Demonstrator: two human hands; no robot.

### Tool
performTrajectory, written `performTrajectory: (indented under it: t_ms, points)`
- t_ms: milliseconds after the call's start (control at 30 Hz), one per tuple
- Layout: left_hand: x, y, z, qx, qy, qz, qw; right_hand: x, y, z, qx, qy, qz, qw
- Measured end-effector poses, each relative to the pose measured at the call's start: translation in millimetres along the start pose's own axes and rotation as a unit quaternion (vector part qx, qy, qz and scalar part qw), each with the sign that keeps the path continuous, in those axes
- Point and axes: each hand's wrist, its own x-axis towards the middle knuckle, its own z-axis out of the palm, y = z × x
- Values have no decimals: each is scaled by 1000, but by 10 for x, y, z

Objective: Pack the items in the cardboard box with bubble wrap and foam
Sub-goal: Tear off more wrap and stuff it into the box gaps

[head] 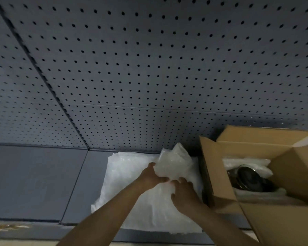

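While both hands' fingers (pixel 161 179) pinch the clear crumpled bubble-wrap bundle (pixel 174 162) | I see the open brown cardboard box (pixel 220 174) just right | right hand (pixel 184 194) nearer.

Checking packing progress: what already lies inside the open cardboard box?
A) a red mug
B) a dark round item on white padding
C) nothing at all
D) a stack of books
B: in the cardboard box, a dark round item rests on white padding.
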Motion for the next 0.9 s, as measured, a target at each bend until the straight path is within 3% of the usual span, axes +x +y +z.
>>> performTrajectory:
  t_ms: [200, 367, 400, 467, 533, 600, 767, 900]
  points:
    - [48, -124, -149, -97, -27, -17, 995, -25, 43, -13, 68, 57, -42, 995]
    - [-163, -249, -607, -186, -7, -21, 982, 3, -21, -154, 181, 215, -40, 959]
    - [-225, -275, -717, -213, -8, -18, 977, 4, -65, -213, 231, 202, -29, 951]
    - [-356, -334, -938, -268, -16, -17, 963, -34, -204, -366, 375, 85, -20, 923]
    - [-510, -352, -1112, -309, -34, -4, 951, -119, -372, -504, 517, -49, -23, 855]
    - [-652, -349, -1229, -336, -50, 2, 941, -190, -517, -579, 548, -120, -38, 827]
    - [-896, -300, -1352, -338, -85, 32, 937, -253, -746, -555, 583, -199, -95, 782]
    - [-1002, -283, -1368, -370, -111, 57, 920, -302, -804, -548, 588, -143, -126, 786]
